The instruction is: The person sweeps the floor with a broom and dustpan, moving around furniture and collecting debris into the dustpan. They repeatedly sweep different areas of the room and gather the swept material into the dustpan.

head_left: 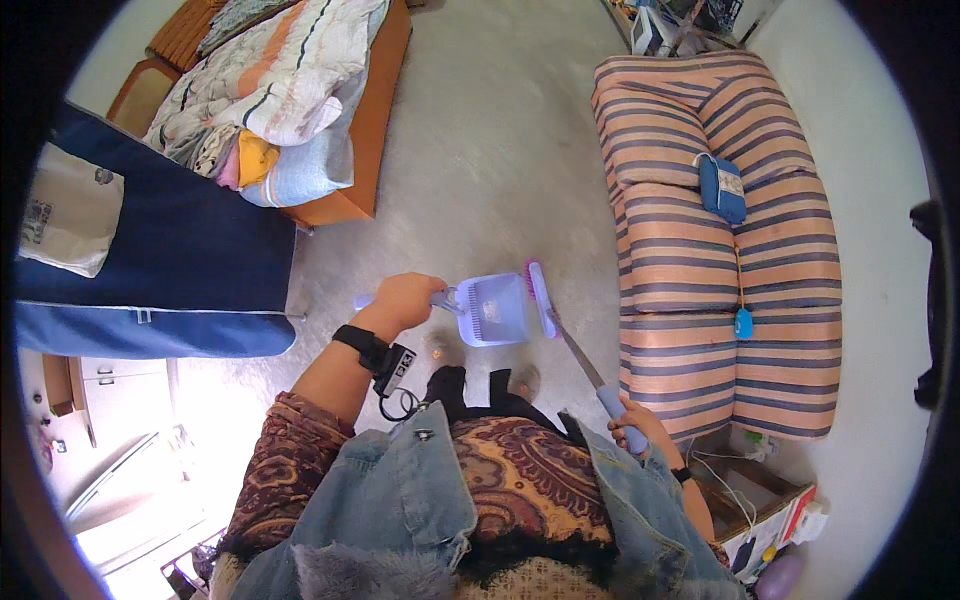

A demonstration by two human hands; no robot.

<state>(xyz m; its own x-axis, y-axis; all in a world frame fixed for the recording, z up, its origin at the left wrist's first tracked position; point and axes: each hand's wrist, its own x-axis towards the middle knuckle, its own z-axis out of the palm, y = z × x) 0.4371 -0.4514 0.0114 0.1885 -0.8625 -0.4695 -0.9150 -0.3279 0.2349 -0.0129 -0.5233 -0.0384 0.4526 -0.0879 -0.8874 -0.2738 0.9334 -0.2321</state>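
A pale purple plastic dustpan (pixel 504 307) is in front of me, just past my feet, its mouth facing right. Around its handle my left hand (pixel 405 300) is closed. My right hand (pixel 641 426) grips the grey-blue handle of a broom (pixel 581 355), low at the right. The broom's head, light purple with pink bristles, stands beside the dustpan's open edge with a narrow gap between them. What lies inside the dustpan, apart from its comb-like teeth and a pale patch, is too indistinct to name.
A striped sofa (pixel 679 247) lines the right wall, with a blue folded bundle (pixel 723 189) on it. At the upper left stands a wooden bed (pixel 386 112) with quilts. A dark blue fabric-covered piece of furniture (pixel 195 247) is at the left. A wooden box (pixel 765 495) with cables sits lower right.
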